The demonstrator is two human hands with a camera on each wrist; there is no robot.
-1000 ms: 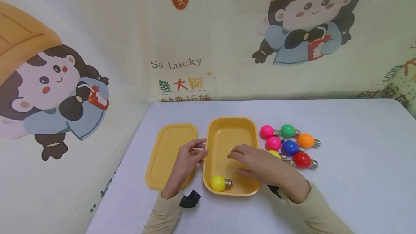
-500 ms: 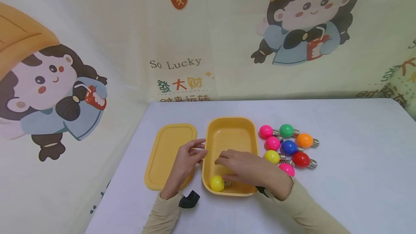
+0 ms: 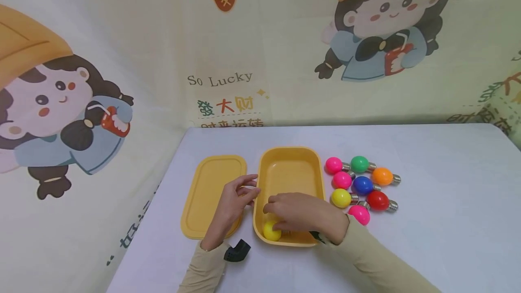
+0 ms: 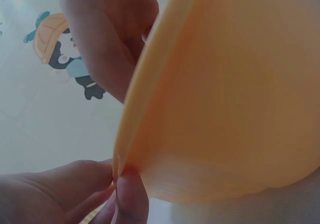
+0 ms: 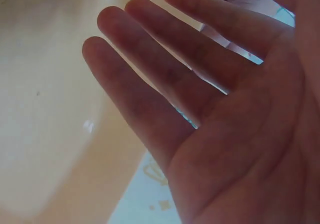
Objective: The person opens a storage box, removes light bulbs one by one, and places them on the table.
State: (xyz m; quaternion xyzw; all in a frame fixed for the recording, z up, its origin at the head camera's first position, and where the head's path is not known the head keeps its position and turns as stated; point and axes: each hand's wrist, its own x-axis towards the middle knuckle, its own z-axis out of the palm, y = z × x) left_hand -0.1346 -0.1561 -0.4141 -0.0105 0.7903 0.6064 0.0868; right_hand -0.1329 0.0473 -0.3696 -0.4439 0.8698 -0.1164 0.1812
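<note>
Plastic, smooth and matte yellow, makes up the rounded rectangular box (image 3: 290, 171) and its flat lid (image 3: 211, 191), which lies just beside it on the left. My left hand (image 3: 232, 205) pinches the box's left rim between thumb and fingers. My right hand (image 3: 303, 214) lies flat inside the box, fingers straight and relaxed, gripping nothing, fingertips over the glossy yellow bulb (image 3: 271, 232) in the near left corner.

Seven more round toy bulbs with ribbed silver screw bases sit clustered right of the box: three pink (image 3: 333, 165), one green (image 3: 359, 164), one orange (image 3: 382, 176), one blue (image 3: 363, 185), one red (image 3: 378, 200), and one yellow (image 3: 340, 198); that actually counts eight.

All of it rests on a pale lilac tabletop (image 3: 439, 184), backed by a cream cloth (image 3: 285, 35) printed with cartoon girls.
</note>
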